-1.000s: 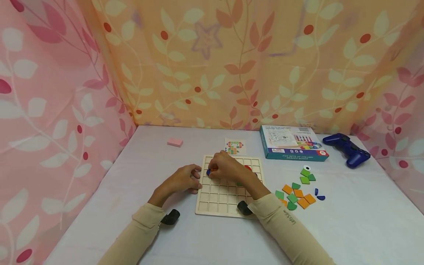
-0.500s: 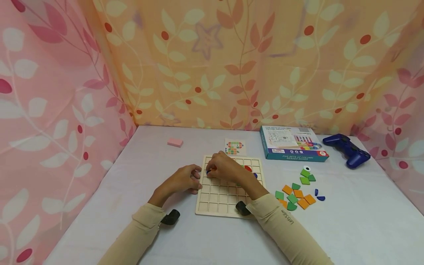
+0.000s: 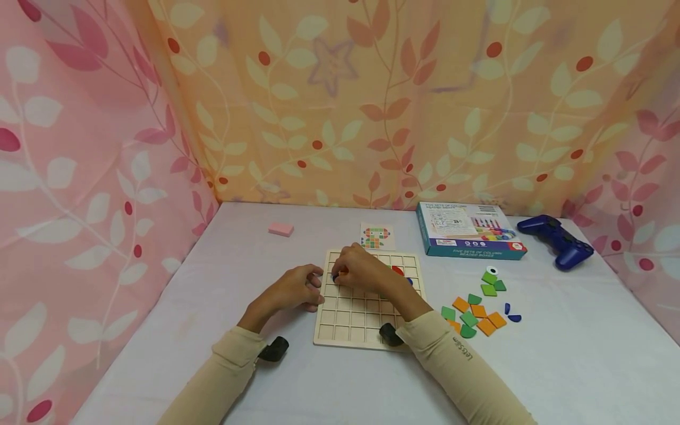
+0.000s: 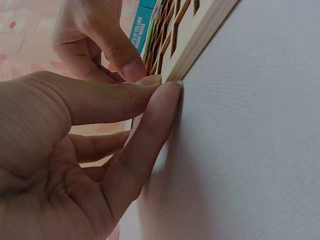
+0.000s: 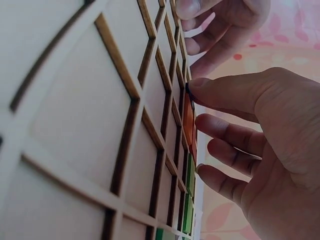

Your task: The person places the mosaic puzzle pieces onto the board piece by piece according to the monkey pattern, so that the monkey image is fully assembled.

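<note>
A wooden grid board (image 3: 342, 317) lies flat on the white-covered table. My left hand (image 3: 291, 288) grips its left edge; the left wrist view has thumb and forefinger meeting at the board's pale rim (image 4: 192, 45). Over the upper left cells, my right hand (image 3: 363, 268) holds a small dark blue tile (image 5: 188, 88) by its fingertips, thumb right on it. Beside that tile an orange tile (image 5: 188, 114) and green tiles (image 5: 190, 172) sit in the grid. A red tile (image 3: 397, 270) shows past the right wrist, which hides part of the board.
Loose orange and green tiles (image 3: 468, 318) and two blue slivers (image 3: 514, 317) lie right of the board. Behind it are a pattern card (image 3: 378, 236) and a boxed set (image 3: 470, 236). A blue game controller (image 3: 556, 241) and a pink block (image 3: 280, 228) stand farther out.
Both hands stay almost in place. The right fingertips shift very slightly at the blue tile.
</note>
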A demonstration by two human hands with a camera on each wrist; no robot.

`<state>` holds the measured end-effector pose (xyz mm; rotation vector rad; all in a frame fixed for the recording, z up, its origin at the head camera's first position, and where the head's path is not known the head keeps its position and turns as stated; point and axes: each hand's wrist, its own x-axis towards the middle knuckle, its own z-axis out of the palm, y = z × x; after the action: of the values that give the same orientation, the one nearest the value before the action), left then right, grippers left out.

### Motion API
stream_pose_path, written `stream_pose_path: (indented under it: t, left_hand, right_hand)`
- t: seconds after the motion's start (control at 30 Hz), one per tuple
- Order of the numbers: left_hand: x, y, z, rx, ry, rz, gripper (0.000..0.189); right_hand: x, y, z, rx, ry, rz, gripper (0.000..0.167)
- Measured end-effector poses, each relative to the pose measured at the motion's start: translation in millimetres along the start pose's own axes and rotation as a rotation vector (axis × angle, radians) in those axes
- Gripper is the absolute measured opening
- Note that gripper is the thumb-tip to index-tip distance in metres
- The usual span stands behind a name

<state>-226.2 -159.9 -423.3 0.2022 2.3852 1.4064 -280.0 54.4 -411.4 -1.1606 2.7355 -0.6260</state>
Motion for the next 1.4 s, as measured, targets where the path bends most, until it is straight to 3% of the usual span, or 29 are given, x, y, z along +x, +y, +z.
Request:
stream_pose_path:
  t: [0.53, 0.9, 1.4]
  left_hand:
    - [-1.7, -2.5, 0.1, -0.028, -0.011, 0.003, 0.063]
    - [-1.2, -1.9, -1.2, 0.021, 0.003, 0.004, 0.064]
    - [-0.1, -1.4, -0.9, 0.041, 0.005, 0.007, 0.063]
  right_hand:
    - [-25.4, 5.9, -16.8, 0.083, 0.004, 0.037, 0.018]
    - [-74.3, 30.0, -39.1, 0.150, -0.001, 0.161, 0.024]
    - [-143.9, 61.5, -53.0, 0.186, -0.001, 0.277, 0.025]
